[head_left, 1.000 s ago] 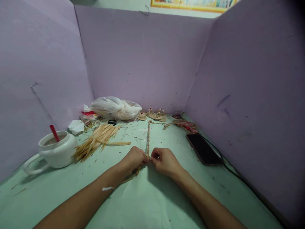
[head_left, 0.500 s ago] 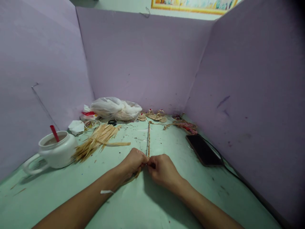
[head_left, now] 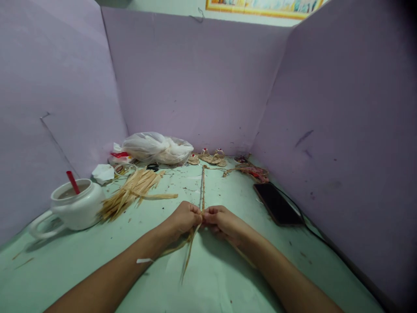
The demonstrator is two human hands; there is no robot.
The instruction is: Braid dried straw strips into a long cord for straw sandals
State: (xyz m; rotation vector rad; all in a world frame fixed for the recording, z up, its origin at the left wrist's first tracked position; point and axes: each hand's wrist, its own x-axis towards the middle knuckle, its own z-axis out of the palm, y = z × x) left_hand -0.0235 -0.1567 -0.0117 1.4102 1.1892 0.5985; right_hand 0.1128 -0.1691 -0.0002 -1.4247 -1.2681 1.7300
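Left hand (head_left: 184, 217) and right hand (head_left: 224, 221) meet at near end of thin braided cord (head_left: 203, 187), both pinching it, fingertips close together. Cord runs straight from hands toward 12 o'clock. Loose strand (head_left: 188, 256) trails from hands toward 7 o'clock. Exact grip on strands hard to tell, fingers cover it. From hands: dry fibre bundle (head_left: 133, 193) at 10 o'clock, white mug (head_left: 80, 208) at 9, phone (head_left: 278, 204) near 2.

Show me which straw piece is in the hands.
The thin straw cord running straight out from between the left hand and right hand. Both pinch its near end; the loose straw bundle lies untouched beside the white mug.
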